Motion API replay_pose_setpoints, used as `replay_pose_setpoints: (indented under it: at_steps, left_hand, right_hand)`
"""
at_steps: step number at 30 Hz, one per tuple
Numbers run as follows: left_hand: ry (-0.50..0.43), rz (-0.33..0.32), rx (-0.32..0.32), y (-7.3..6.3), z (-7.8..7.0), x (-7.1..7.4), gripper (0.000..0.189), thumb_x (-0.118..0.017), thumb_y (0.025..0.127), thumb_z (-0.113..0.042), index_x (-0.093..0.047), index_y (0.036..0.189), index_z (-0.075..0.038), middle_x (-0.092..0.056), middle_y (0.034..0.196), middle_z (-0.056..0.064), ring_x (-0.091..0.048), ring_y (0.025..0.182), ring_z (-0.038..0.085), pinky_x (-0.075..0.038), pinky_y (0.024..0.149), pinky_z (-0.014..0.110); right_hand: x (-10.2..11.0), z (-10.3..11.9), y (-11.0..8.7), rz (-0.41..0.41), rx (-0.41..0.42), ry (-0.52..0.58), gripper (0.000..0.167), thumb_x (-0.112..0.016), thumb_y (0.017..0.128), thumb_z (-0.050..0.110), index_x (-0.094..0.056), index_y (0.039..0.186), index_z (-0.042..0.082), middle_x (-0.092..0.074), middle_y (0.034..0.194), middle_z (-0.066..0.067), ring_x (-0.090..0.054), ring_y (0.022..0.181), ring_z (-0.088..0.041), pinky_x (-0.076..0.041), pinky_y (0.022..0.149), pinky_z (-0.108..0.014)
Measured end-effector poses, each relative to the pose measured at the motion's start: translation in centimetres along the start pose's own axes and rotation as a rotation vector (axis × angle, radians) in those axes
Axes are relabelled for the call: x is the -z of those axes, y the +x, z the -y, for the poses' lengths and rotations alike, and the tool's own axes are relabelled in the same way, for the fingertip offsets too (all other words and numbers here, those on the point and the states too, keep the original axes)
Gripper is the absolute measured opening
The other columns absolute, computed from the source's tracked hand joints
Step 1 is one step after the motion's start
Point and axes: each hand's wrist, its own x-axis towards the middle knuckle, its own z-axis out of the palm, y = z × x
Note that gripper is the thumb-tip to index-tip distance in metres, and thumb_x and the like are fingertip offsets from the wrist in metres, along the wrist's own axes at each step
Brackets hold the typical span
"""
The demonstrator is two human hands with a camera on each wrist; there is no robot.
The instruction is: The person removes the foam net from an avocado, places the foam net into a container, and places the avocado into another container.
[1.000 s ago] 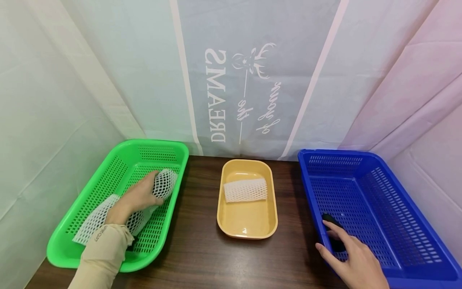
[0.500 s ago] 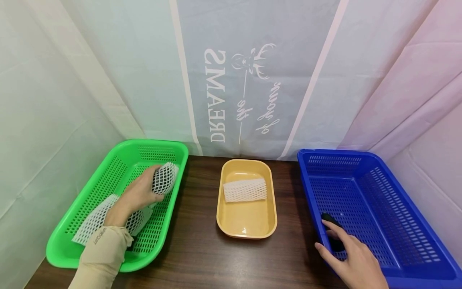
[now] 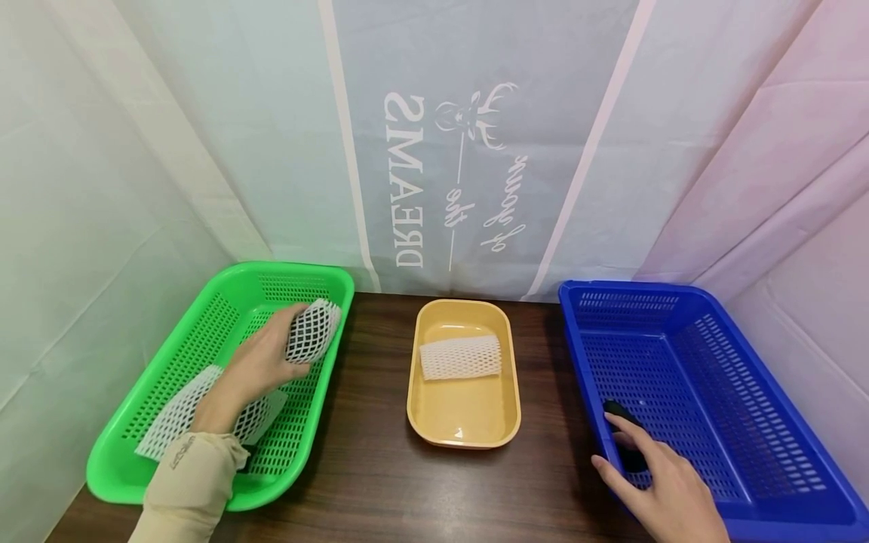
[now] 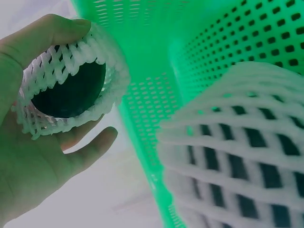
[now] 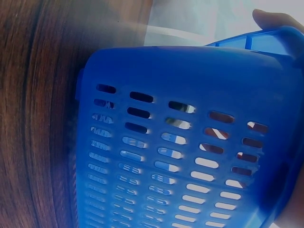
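Observation:
My left hand (image 3: pixel 261 362) grips a dark, smooth, round-ended object in a white foam net sleeve (image 3: pixel 312 332), above the far right part of the green basket (image 3: pixel 339 305). In the left wrist view its dark end (image 4: pixel 71 92) shows at the sleeve's opening, with the thumb on top. Beneath my left wrist lie more netted dark objects (image 3: pixel 183 407), partly hidden. My right hand (image 3: pixel 668 486) is at the left rim of the blue basket (image 3: pixel 577 332). Its fingers reach inside, near or touching a dark object (image 3: pixel 627 415); the thumb extends past the rim.
Between the baskets, a yellow tray (image 3: pixel 465 422) with a white foam net sleeve (image 3: pixel 462 358) in it stands on the dark wooden table (image 3: pixel 380 467). A printed curtain (image 3: pixel 462 45) hangs right behind. The blue basket's slotted wall (image 5: pixel 166 71) fills the right wrist view.
My left hand has raised the netted object slightly, up and away from the other netted objects. The right hand has stayed nearly still.

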Motion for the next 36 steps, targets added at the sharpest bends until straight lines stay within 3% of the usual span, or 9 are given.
replay_pose_setpoints:
  at_steps: [14,19,28,36]
  left_hand:
    - [0.064,-0.071,-0.191,-0.8,-4.4,0.5,0.1,-0.086,0.067,-0.003,-0.032,0.151,-0.007,-0.046,0.147,0.019,-0.052,0.126,0.04,-0.046,0.101,0.059]
    - [0.081,-0.09,-0.238,-1.2,-5.6,0.4,0.099,-0.087,0.065,-0.003,-0.035,0.149,-0.009,-0.049,0.145,0.015,-0.057,0.12,0.035,-0.049,0.097,0.057]
    - [0.019,-0.077,-0.264,-1.9,-7.0,0.2,0.097,-0.086,0.062,0.0,-0.04,0.146,-0.014,-0.055,0.136,0.008,-0.059,0.109,0.026,-0.053,0.089,0.049]
    - [0.034,-0.039,-0.299,-2.4,-8.4,-0.4,0.102,-0.09,0.061,-0.005,-0.038,0.148,-0.014,-0.052,0.144,0.008,-0.056,0.126,0.028,-0.048,0.102,0.052]
  right_hand:
    - [-0.1,-0.1,0.0,-0.004,0.005,0.006,0.067,-0.069,0.086,0.055,-0.052,0.141,0.02,-0.072,0.112,-0.01,-0.066,0.098,-0.041,-0.049,0.068,-0.06]
    - [-0.1,-0.1,0.0,-0.001,0.006,0.002,0.068,-0.069,0.086,0.056,-0.052,0.141,0.019,-0.072,0.112,-0.011,-0.066,0.097,-0.042,-0.049,0.068,-0.06]
    - [-0.1,-0.1,0.0,-0.01,0.02,0.009,0.068,-0.07,0.086,0.055,-0.053,0.14,0.018,-0.072,0.111,-0.012,-0.067,0.096,-0.041,-0.05,0.067,-0.061]
    - [0.0,0.0,0.1,-0.001,0.017,0.011,0.068,-0.07,0.086,0.055,-0.053,0.14,0.017,-0.072,0.111,-0.011,-0.067,0.097,-0.039,-0.05,0.067,-0.06]
